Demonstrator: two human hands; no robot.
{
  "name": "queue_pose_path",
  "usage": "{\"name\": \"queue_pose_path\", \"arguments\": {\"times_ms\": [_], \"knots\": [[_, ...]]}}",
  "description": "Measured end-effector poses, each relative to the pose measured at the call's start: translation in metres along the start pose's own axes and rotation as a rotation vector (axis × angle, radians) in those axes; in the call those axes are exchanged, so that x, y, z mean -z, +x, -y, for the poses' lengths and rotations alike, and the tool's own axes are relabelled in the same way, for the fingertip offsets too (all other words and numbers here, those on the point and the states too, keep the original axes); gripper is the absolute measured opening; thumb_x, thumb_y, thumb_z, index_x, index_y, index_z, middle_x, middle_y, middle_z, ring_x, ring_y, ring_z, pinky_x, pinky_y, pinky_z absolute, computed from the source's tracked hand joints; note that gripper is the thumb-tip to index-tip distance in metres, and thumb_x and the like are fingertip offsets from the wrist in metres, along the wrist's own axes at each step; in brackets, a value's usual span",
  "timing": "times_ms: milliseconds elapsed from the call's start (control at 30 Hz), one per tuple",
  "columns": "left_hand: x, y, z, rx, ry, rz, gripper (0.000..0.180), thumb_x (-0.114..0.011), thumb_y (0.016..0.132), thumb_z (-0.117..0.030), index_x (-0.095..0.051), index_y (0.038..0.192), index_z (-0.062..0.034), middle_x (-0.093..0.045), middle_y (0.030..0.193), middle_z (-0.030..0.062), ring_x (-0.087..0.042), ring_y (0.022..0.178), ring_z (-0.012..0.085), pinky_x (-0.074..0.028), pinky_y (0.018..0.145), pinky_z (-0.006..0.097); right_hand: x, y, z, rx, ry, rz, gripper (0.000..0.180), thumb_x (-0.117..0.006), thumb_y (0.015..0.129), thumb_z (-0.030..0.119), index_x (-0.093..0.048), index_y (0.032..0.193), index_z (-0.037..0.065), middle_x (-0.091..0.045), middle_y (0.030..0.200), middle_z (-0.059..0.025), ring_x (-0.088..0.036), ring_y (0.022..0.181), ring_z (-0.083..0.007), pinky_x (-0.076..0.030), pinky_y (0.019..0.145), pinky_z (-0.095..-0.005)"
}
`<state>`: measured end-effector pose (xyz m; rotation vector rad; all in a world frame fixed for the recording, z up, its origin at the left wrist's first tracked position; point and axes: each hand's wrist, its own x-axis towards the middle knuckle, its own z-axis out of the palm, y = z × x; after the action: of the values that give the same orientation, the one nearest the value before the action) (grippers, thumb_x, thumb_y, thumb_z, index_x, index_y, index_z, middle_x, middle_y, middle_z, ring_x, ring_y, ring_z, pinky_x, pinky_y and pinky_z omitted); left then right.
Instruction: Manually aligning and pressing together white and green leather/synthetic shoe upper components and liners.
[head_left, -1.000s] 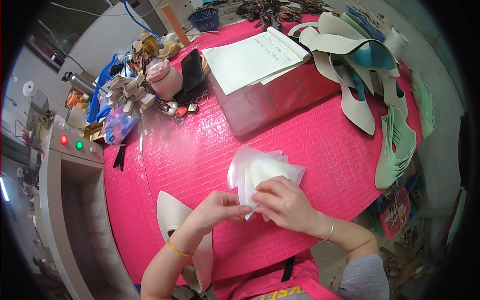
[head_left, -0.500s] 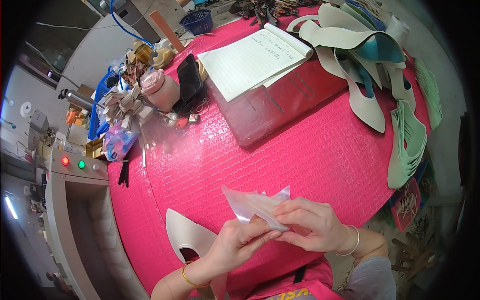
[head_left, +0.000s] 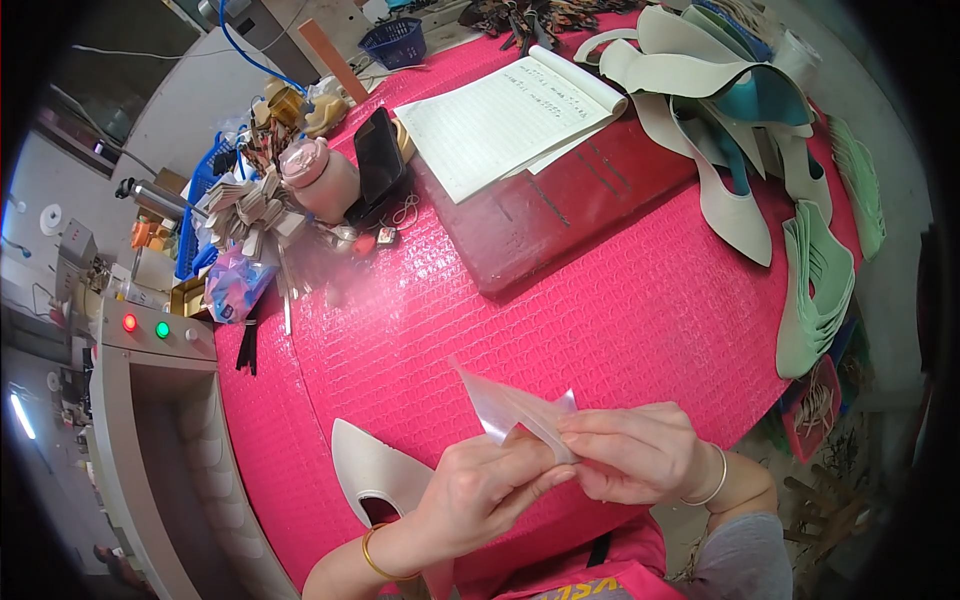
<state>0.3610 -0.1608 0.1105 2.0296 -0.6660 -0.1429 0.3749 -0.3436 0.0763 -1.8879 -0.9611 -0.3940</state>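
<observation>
My left hand and my right hand meet over the near edge of the pink-covered table. Between their closed fingertips is a thin, whitish translucent sheet, folded and coming to points on its far side. Its lower part is hidden by my fingers, and I cannot make out its material. Beside my left wrist lies a cream shoe upper, toe pointing away. My left forearm covers part of it.
A red board bears an open notepad. Shoe uppers pile up at the far right, with stacked green pieces nearer. A pink jar and a black phone stand at the left. A machine borders the table's left side.
My right hand has shifted slightly to the right, its fingers now straighter along the sheet. The sheet has tilted and looks narrower, more folded together. My left hand stays nearly in place.
</observation>
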Motion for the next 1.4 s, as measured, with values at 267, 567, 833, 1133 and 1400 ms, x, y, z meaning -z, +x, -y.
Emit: {"name": "queue_pose_path", "arguments": {"times_ms": [267,567,833,1133,1400], "knots": [[0.000,0.004,-0.010,-0.059,0.078,-0.037,0.009,-0.063,0.073,-0.008,-0.057,0.075,-0.0008,-0.055,0.064,0.0087,-0.055,0.056,0.0231,-0.043,0.048,0.032,0.003,-0.001,-0.002,0.037,0.038,0.024,0.020,-0.066,0.066,0.006,-0.059,0.083,-0.002,-0.060,0.078,-0.0115,-0.061,0.058,-0.0199,-0.049,0.047,-0.0257],[-0.003,0.004,-0.010,-0.041,0.127,-0.081,0.009,-0.060,0.074,-0.004,-0.055,0.080,0.0004,-0.053,0.065,0.0106,-0.053,0.058,0.0253,-0.042,0.051,0.033,0.001,-0.002,-0.001,-0.083,0.082,0.005,0.022,-0.067,0.067,0.006,-0.059,0.086,-0.002,-0.061,0.085,-0.0143,-0.062,0.066,-0.0224,-0.051,0.054,-0.0275],[-0.008,-0.004,-0.013,0.079,0.064,-0.091,0.008,-0.060,0.076,-0.006,-0.057,0.079,0.0001,-0.051,0.060,0.0114,-0.050,0.053,0.0250,-0.040,0.049,0.034,0.002,0.002,0.007,-0.020,-0.043,-0.025,0.024,-0.066,0.064,0.006,-0.059,0.085,-0.002,-0.061,0.081,-0.0139,-0.060,0.059,-0.0231,-0.050,0.050,-0.0293],[-0.016,-0.004,-0.011,0.150,0.066,-0.128,0.006,-0.061,0.075,-0.006,-0.061,0.074,0.0003,-0.054,0.059,0.0115,-0.051,0.051,0.0227,-0.039,0.047,0.031,0.001,0.000,0.009,-0.007,-0.112,-0.020,0.020,-0.062,0.067,0.002,-0.057,0.085,-0.005,-0.060,0.080,-0.0157,-0.060,0.058,-0.0237,-0.049,0.047,-0.0281],[-0.013,-0.001,-0.011,0.117,0.140,-0.154,0.004,-0.061,0.073,-0.001,-0.062,0.076,-0.0010,-0.056,0.061,0.0103,-0.052,0.051,0.0217,-0.040,0.048,0.029,0.003,0.000,0.009,-0.084,-0.003,-0.057,0.021,-0.063,0.070,0.005,-0.059,0.089,-0.003,-0.062,0.084,-0.0162,-0.063,0.067,-0.0244,-0.052,0.054,-0.0280]]}}
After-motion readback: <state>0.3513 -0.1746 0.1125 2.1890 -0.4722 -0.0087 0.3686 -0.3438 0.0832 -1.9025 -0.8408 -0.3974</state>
